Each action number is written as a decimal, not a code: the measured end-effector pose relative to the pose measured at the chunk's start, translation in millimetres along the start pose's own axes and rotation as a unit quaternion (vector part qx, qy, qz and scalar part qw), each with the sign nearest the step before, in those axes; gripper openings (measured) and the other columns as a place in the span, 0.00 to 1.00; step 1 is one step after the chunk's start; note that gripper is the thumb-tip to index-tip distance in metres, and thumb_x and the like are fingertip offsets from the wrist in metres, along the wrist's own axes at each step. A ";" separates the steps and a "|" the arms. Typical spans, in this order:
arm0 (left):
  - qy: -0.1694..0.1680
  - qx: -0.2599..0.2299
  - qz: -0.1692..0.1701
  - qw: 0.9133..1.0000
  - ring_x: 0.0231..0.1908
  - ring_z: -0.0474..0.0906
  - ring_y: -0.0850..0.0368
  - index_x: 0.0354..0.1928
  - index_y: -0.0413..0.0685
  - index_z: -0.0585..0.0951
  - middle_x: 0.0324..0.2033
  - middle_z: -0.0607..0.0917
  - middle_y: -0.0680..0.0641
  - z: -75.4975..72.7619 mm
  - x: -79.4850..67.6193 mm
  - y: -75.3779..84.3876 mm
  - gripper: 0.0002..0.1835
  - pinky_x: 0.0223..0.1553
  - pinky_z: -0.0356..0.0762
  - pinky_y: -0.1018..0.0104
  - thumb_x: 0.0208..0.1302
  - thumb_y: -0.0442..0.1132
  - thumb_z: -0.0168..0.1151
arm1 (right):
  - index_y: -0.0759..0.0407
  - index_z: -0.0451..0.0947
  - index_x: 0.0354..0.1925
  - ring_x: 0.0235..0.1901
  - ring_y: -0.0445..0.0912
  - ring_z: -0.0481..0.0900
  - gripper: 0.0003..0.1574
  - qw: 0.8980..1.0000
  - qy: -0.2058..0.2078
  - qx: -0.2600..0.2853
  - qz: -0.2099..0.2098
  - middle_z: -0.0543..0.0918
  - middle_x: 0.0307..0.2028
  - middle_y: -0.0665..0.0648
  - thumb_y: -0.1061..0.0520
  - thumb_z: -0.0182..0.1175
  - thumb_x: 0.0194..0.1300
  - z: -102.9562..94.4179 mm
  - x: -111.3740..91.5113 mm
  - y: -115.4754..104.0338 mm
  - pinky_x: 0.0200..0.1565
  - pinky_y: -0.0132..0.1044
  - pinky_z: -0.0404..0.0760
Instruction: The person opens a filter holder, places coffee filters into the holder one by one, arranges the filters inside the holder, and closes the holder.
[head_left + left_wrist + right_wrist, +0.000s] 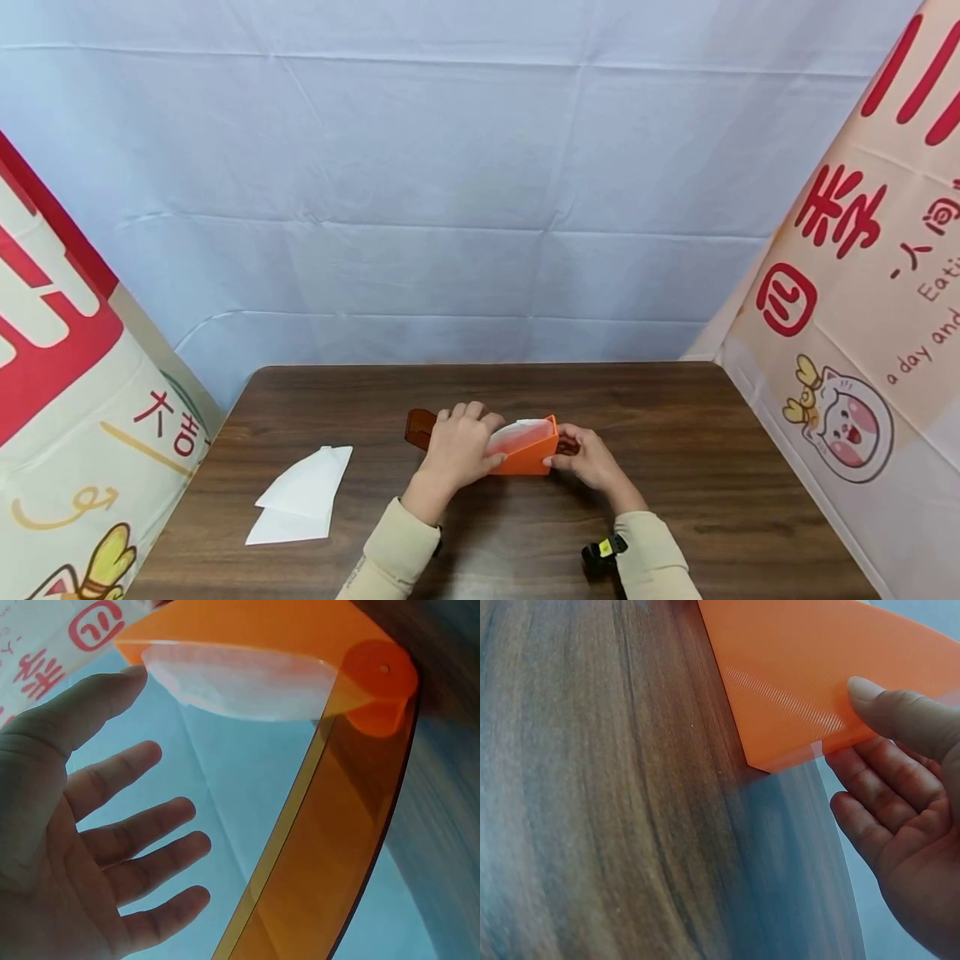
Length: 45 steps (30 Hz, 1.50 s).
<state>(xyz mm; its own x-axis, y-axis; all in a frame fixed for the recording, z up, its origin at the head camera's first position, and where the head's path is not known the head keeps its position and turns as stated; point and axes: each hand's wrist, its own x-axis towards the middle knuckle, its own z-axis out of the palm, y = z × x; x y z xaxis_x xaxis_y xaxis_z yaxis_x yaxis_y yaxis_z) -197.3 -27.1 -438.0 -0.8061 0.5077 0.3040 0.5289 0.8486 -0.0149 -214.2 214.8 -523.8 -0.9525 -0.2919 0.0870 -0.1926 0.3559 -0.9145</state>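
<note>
An orange box (528, 460) with a hinged, see-through amber lid (322, 825) stands on the table with the lid swung open to the left. White, fan-shaped papers (522, 432) that look like coffee filters sit inside, their curved edge showing above the rim. My left hand (459, 448) is over the box's left part, fingers straight and spread, and its thumb tip is right at the rim in the left wrist view. With my right hand (591, 458) I hold the box's right end, thumb (866, 690) on the front wall and fingers round the end.
Two overlapping white fan-shaped papers (303, 493) lie on the wooden table (660, 417) to the left. A pale blue cloth (450, 183) hangs behind the table, and printed cloths stand at both sides.
</note>
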 end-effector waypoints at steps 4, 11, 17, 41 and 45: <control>0.012 -0.006 -0.001 1.000 0.42 0.74 0.49 0.47 0.56 0.82 0.44 0.77 0.47 -3.2 -4.2 -5.6 0.24 0.40 0.71 0.53 0.48 0.57 0.70 | 0.71 0.75 0.46 0.42 0.57 0.79 0.21 1.000 -0.009 0.000 -0.015 0.82 0.39 0.61 0.68 0.67 0.53 -1.8 -2.7 -13.6 0.44 0.44 0.78; 0.035 -0.020 -0.009 0.999 0.45 0.74 0.47 0.46 0.55 0.82 0.46 0.78 0.45 -6.3 -9.2 -14.0 0.23 0.42 0.71 0.50 0.48 0.54 0.71 | 0.72 0.74 0.46 0.43 0.60 0.78 0.20 1.000 -0.017 0.003 -0.014 0.81 0.39 0.64 0.71 0.65 0.53 -2.5 -7.7 -32.7 0.44 0.45 0.77; 0.052 -0.029 -0.018 0.998 0.45 0.74 0.46 0.46 0.55 0.82 0.46 0.78 0.45 -13.7 -12.8 -21.3 0.22 0.41 0.70 0.49 0.48 0.53 0.71 | 0.72 0.74 0.46 0.43 0.60 0.78 0.20 1.000 -0.017 0.008 -0.016 0.81 0.39 0.63 0.71 0.66 0.53 -2.7 -7.4 -33.4 0.44 0.44 0.77; 0.071 -0.032 -0.061 0.995 0.46 0.74 0.46 0.46 0.52 0.82 0.46 0.78 0.44 -21.8 -38.3 -61.1 0.21 0.42 0.70 0.48 0.50 0.51 0.71 | 0.73 0.73 0.47 0.44 0.61 0.78 0.23 1.000 -0.006 -0.018 -0.018 0.81 0.40 0.64 0.71 0.67 0.51 -0.4 -6.7 -32.0 0.46 0.54 0.74; 0.084 -0.028 -0.058 0.994 0.45 0.75 0.46 0.45 0.52 0.83 0.45 0.79 0.43 -21.2 -43.5 -66.4 0.21 0.42 0.70 0.48 0.49 0.50 0.71 | 0.71 0.72 0.50 0.45 0.58 0.77 0.27 1.000 -0.007 -0.025 -0.016 0.80 0.43 0.63 0.69 0.68 0.52 -1.0 -4.5 -18.4 0.46 0.50 0.75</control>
<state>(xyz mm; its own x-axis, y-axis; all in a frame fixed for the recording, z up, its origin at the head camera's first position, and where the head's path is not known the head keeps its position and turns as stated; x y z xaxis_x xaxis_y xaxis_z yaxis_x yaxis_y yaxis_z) -191.7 -108.7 -430.1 -0.8098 0.3708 0.4548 0.4522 0.8883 0.0809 -206.6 210.4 -506.9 -0.9422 -0.3163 0.1102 -0.2348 0.3891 -0.8908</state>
